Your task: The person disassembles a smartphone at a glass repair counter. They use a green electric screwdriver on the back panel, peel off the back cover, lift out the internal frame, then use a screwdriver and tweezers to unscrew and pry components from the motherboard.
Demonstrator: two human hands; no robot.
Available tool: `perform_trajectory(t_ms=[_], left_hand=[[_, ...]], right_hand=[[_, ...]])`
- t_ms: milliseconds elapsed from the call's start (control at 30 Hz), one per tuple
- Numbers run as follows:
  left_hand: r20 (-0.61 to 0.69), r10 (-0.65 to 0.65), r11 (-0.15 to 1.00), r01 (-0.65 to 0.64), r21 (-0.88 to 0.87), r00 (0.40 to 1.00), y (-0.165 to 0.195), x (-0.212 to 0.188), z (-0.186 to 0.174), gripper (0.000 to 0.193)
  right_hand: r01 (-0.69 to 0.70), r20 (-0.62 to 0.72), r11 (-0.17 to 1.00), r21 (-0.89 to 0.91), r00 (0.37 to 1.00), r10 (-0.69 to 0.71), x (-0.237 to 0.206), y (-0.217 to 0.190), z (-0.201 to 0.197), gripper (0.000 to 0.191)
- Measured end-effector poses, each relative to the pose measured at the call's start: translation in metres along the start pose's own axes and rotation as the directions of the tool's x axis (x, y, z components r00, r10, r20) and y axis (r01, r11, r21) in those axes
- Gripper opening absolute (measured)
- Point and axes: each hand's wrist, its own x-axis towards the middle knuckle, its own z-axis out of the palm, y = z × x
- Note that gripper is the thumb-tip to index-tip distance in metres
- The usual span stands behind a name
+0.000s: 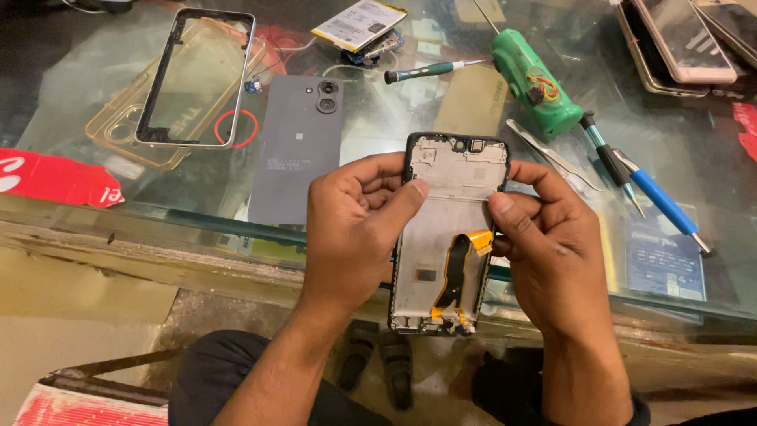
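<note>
I hold an opened phone chassis (451, 229) upright over the near edge of a glass counter (95, 213), its bare metal inside facing me. An orange and black flex cable (461, 268) runs down its lower half. My left hand (355, 229) grips the left side, thumb pressed on the inner plate near the top. My right hand (544, 244) grips the right side, thumb on the plate just above the cable's orange end.
On the glass lie a grey phone back cover (296, 158), a clear case with a phone frame (185, 83), a battery (359, 24), a green-handled screwdriver (430, 71), a green tool (536, 83), tweezers (552, 158), blue-handled screwdrivers (654, 197) and several phones (678, 39). Sandals (378, 367) lie on the floor below.
</note>
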Motion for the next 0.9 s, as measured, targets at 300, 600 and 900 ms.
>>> perform_trajectory(t_ms=[300,600,900], left_hand=[[-0.018,0.041,0.998,-0.041,-0.041,0.999,0.002,0.002,0.001,0.025],[-0.03,0.038,0.999,-0.038,-0.029,0.999,0.002,0.006,0.003,0.027],[-0.017,0.036,0.999,-0.036,-0.023,0.999,0.006,0.003,0.002,0.027]], right_hand=[[-0.036,0.045,0.99,0.138,0.999,0.03,-0.001,-0.004,-0.001,0.052],[0.027,0.056,0.995,-0.092,0.998,-0.022,0.001,-0.006,0.003,0.068],[0.013,-0.005,0.988,-0.151,1.0,-0.014,-0.004,-0.009,0.01,0.06]])
